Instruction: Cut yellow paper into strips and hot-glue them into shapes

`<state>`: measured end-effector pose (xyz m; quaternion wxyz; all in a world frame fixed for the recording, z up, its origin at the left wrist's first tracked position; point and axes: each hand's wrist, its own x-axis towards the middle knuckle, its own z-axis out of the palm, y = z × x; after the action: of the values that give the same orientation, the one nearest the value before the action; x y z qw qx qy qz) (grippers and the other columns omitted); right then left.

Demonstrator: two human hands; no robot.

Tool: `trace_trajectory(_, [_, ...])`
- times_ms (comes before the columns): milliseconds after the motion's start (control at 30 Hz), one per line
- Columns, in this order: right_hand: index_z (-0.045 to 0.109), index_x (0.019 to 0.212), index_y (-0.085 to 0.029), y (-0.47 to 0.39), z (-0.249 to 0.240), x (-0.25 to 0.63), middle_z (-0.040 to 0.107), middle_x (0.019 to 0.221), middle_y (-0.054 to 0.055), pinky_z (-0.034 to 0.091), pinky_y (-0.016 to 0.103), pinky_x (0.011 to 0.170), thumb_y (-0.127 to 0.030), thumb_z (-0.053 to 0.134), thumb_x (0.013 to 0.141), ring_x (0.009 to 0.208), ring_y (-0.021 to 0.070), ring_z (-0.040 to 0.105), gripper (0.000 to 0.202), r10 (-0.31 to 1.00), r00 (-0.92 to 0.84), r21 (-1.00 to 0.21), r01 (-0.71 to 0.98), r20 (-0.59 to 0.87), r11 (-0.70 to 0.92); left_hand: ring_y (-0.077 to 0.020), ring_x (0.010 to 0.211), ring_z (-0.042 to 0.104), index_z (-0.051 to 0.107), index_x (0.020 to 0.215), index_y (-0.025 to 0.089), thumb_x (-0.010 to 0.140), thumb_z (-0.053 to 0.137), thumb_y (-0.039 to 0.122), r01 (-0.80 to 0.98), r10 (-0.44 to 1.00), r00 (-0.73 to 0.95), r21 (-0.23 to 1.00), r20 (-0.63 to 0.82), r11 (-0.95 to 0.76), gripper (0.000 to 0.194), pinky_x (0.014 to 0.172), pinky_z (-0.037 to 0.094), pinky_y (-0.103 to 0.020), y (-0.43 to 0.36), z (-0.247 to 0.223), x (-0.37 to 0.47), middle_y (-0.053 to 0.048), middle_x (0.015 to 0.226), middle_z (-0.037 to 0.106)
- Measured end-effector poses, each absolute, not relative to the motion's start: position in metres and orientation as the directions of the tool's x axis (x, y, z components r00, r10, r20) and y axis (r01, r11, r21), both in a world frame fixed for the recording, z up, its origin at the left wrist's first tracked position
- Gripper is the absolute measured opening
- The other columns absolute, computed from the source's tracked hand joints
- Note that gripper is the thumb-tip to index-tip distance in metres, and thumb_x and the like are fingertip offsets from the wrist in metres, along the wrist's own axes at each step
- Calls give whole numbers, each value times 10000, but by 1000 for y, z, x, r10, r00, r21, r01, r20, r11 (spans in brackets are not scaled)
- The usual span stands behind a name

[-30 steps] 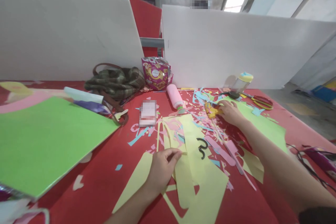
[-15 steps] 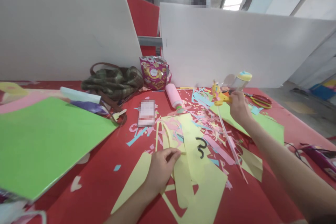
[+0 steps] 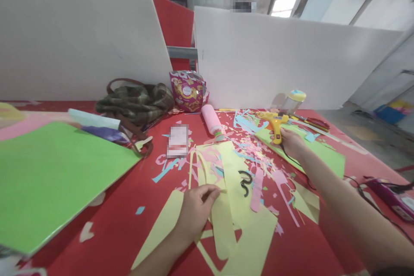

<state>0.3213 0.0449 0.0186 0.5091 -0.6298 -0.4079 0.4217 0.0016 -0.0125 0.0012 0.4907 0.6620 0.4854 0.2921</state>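
At 3 o'clock the glue gun (image 3: pixel 275 124) is yellow with a reddish switch (image 3: pixel 278 136), and the sheet (image 3: pixel 321 155) there light green. The paper (image 3: pixel 249 228) at 6 is pale yellow, the curved pieces (image 3: pixel 250 177) at 5 black. The tabletop (image 3: pixel 116 228) is red. The board (image 3: pixel 61 181) at 8 is green; the bag (image 3: pixel 137 101) at 9, dark green plaid; the packet (image 3: pixel 186 91) at 11, purple with yellow print.

Yellow paper sheets (image 3: pixel 255 233) on flat red counter (image 3: pixel 116 233), centre; green rectangular board (image 3: pixel 61 181), left; yellow plastic glue gun (image 3: pixel 276 126), right, seemingly above counter.
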Motion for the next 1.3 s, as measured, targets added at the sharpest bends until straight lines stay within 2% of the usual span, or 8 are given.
trace_trajectory(333, [518,708,-140,35,-5,310,598,619,65,515,283,553,-175,468,697,577,158,583,62,926,218,-933,120,-308,-339,-154,640,587,622,687,171,735,447,333,350,929,360,935,-83,-52,243,579,445,-227,-12,0,0,-12,685,657])
trace_trajectory(500, [534,677,-134,36,-9,306,612,600,76,498,271,530,-181,444,707,560,164,587,106,905,333,-873,316,-264,-371,-143,645,583,618,689,163,735,458,323,350,930,357,936,-89,-45,231,597,438,-212,-12,-1,1,-9,690,654])
trace_trajectory(667, [542,558,-143,39,4,308,604,618,96,444,317,589,-187,519,639,715,251,575,95,878,468,-690,605,-96,-398,-138,644,575,612,697,160,745,446,332,354,926,365,934,-92,-46,243,587,428,-203,-13,-1,1,-11,688,647])
trace_trajectory(767, [565,678,-115,36,17,297,594,806,163,394,386,692,-186,501,651,869,302,514,100,892,451,-590,729,34,-346,-137,633,569,609,696,158,747,444,332,359,927,364,932,-89,-51,245,581,425,-203,-12,-1,1,-13,680,645])
trace_trajectory(867, [571,799,-126,23,26,265,594,852,128,381,364,733,-211,481,689,824,242,532,165,948,307,-547,809,84,-214,-139,633,569,611,685,157,744,448,331,369,926,366,928,-93,-53,245,580,426,-204,-12,-2,2,-15,678,647])
trace_trajectory(967, [583,803,-198,0,28,219,622,786,18,420,241,667,-229,497,702,696,134,562,137,997,66,-578,815,46,-27,-138,637,572,620,693,160,742,454,331,366,922,375,929,-93,-56,243,582,429,-202,-12,-3,1,-13,691,653])
trace_trajectory(1100, [567,838,-177,-25,19,170,621,765,25,426,220,591,-230,450,752,625,111,551,154,966,-245,-689,686,86,235,-132,646,577,636,753,174,749,451,328,359,913,400,930,-80,-76,241,606,428,-202,-12,-4,1,-6,705,657])
trace_trajectory(1300, [540,667,-171,-31,0,153,567,574,-5,366,208,499,-184,453,742,530,112,502,115,981,-169,-682,707,95,188,-130,636,572,629,742,176,761,432,341,362,900,430,927,-70,-101,258,595,418,-201,-13,-3,2,-5,686,645])
